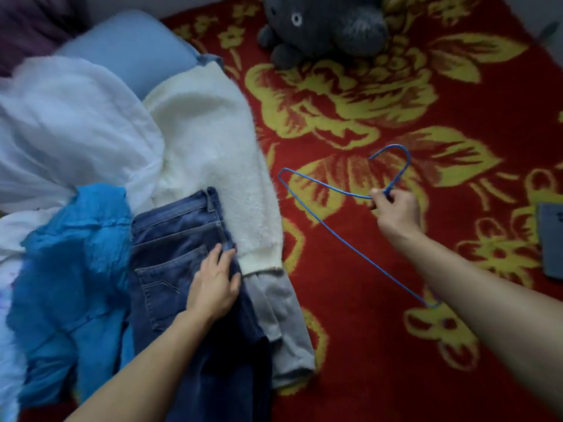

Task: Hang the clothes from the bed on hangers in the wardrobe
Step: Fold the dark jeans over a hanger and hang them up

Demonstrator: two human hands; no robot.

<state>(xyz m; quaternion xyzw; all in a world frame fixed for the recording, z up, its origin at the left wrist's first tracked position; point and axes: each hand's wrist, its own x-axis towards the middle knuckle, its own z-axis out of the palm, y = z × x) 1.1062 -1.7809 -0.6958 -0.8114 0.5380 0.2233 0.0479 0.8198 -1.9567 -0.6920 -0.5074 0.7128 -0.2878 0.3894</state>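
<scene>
left hand [214, 287] flat on jeans [179, 254] | right hand [394, 208] pinches hanger [320, 222] neck, right of jeans | jeans run lengthwise from waistband, left hand nearer

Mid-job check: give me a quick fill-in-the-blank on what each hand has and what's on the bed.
The right hand pinches a blue wire ____.
The left hand rests flat on the dark blue ____.
The grey plush toy lies on a yellow-flowered ____ blanket.
Missing: hanger; jeans; red.
</scene>
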